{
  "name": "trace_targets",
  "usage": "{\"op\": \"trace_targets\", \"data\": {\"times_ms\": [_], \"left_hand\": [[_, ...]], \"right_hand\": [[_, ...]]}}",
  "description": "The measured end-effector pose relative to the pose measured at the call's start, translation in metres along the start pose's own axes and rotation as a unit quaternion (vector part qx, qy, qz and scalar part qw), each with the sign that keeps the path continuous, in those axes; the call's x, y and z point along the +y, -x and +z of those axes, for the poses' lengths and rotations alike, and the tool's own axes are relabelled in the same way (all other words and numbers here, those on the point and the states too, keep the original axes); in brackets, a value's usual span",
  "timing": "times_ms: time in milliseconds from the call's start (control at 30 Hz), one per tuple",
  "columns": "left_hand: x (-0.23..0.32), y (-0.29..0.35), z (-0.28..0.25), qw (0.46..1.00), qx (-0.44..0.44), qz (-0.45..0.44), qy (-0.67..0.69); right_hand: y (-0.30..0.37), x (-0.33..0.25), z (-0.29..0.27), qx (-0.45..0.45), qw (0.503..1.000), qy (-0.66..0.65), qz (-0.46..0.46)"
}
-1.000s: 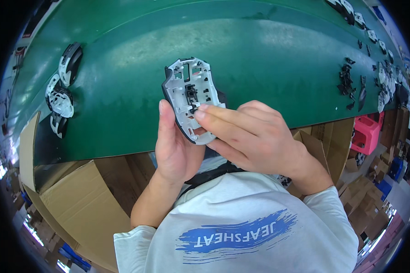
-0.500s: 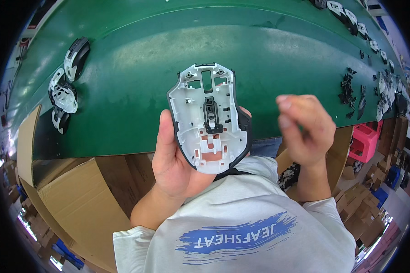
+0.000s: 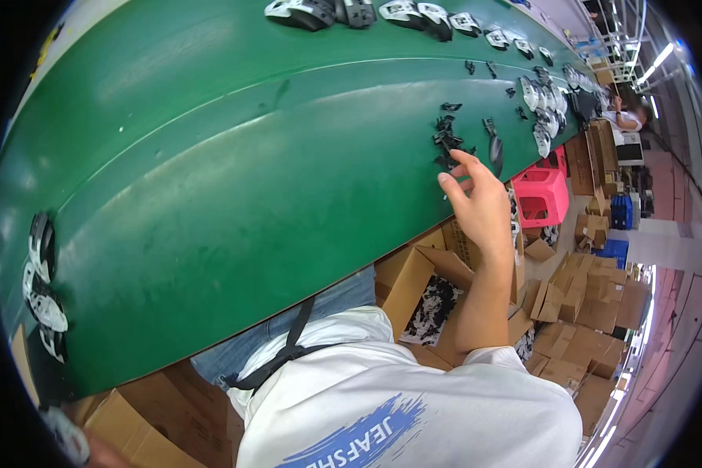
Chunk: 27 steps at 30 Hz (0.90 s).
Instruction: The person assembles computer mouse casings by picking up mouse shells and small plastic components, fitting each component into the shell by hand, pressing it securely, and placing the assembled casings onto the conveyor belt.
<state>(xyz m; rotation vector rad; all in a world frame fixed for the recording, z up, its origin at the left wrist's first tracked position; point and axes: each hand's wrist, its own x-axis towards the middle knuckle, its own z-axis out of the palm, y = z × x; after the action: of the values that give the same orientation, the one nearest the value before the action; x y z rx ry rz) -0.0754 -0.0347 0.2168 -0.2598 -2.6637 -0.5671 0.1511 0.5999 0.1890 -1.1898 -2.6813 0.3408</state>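
My right hand point(image 3: 480, 204) is stretched over the table's near edge, thumb and forefinger apart, with nothing seen between them. Its fingertips are at the near side of a pile of small black plastic parts point(image 3: 447, 140). A longer black side piece point(image 3: 494, 147) lies just right of that pile. At the lower left rim of the head view, my left hand point(image 3: 105, 454) is mostly out of sight and blurred. It holds a white and black mouse shell point(image 3: 66, 435), whose inside cannot be made out from here.
The green table point(image 3: 249, 210) spans the view. Mouse shells point(image 3: 43, 288) sit at its left end, more white shells point(image 3: 544, 105) at the right, and a row of mouse shells point(image 3: 429, 19) along the far side. Below are a carton point(image 3: 409, 285) and a pink stool point(image 3: 542, 196).
The view has swung right. My right hand has reached out to the black parts pile, while my left hand with the mouse shell has moved to the lower left rim.
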Motion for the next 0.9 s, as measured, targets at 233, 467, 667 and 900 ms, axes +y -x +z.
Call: {"op": "trace_targets", "data": {"times_ms": [233, 467, 667, 900], "left_hand": [[-0.194, 0.055, -0.051, 0.995, -0.015, -0.103, -0.005], [-0.286, 0.090, -0.150, 0.973, -0.018, -0.226, -0.052], [-0.324, 0.127, -0.225, 0.935, -0.020, -0.345, -0.082], [-0.287, 0.058, -0.307, 0.938, 0.131, -0.157, -0.280]], "right_hand": [[-0.018, 0.002, 0.016, -0.012, 0.998, -0.001, 0.069], [-0.028, -0.021, 0.037, -0.013, 0.985, -0.141, -0.102], [-0.036, -0.062, 0.045, -0.049, 0.961, -0.179, -0.205], [-0.031, -0.095, 0.047, -0.130, 0.949, -0.229, -0.175]]}}
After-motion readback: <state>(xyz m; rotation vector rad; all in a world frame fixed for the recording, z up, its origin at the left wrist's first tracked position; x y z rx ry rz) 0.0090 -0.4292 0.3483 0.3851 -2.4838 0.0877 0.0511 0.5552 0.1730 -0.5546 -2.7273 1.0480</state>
